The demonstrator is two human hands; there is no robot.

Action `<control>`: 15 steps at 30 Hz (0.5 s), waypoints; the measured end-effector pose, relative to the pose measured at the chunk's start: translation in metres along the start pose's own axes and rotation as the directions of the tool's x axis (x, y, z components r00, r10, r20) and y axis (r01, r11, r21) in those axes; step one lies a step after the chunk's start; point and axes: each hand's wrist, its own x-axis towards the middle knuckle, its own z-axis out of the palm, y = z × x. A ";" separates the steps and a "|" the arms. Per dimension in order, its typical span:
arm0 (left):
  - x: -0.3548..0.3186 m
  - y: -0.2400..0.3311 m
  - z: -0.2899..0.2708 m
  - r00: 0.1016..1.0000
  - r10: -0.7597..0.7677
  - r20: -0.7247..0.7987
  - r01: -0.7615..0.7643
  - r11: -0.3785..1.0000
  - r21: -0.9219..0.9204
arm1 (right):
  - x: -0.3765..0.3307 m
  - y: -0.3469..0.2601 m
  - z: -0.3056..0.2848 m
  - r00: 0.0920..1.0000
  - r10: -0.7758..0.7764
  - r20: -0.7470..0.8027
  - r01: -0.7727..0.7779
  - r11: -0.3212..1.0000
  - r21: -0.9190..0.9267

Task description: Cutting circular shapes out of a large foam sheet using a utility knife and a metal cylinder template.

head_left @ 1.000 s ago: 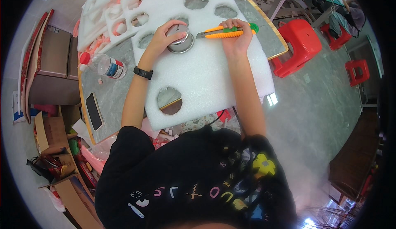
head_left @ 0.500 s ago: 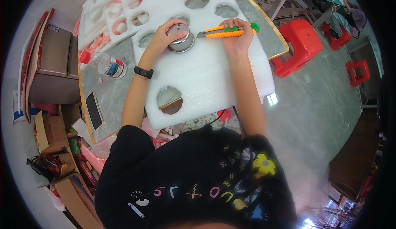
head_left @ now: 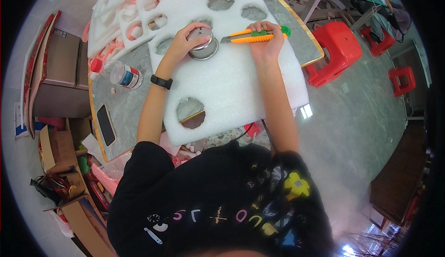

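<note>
A white foam sheet (head_left: 241,83) with round holes cut in it lies on the grey table (head_left: 125,113). My left hand (head_left: 187,41) presses down on a round metal tin (head_left: 204,48) that stands upside down on the foam. My right hand (head_left: 264,41) grips a yellow and green utility knife (head_left: 252,35), its blade pointing left toward the tin's rim. A black band (head_left: 161,82) is on my left wrist.
More holed foam sheets (head_left: 139,11) lie at the table's far side. A plastic bottle with a red cap (head_left: 118,74) and a black phone (head_left: 106,125) sit at the left. Red stools (head_left: 336,48) stand at the right, cardboard boxes (head_left: 55,150) on the floor at the left.
</note>
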 end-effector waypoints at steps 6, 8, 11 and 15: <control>0.000 0.000 0.000 1.000 0.005 0.004 -0.005 1.000 0.001 | 0.000 0.000 -0.001 1.000 0.004 0.005 -0.004 1.000 -0.005; 0.000 0.000 0.000 1.000 0.007 0.007 -0.007 1.000 0.004 | 0.000 0.000 -0.001 1.000 0.004 0.008 -0.004 1.000 -0.003; 0.000 0.000 0.000 1.000 0.004 0.005 -0.004 1.000 0.004 | -0.001 -0.001 0.001 1.000 0.000 0.001 0.000 1.000 -0.002; 0.000 -0.002 -0.001 1.000 0.000 0.001 0.000 1.000 -0.004 | -0.001 0.000 0.001 1.000 -0.002 0.002 0.002 1.000 0.005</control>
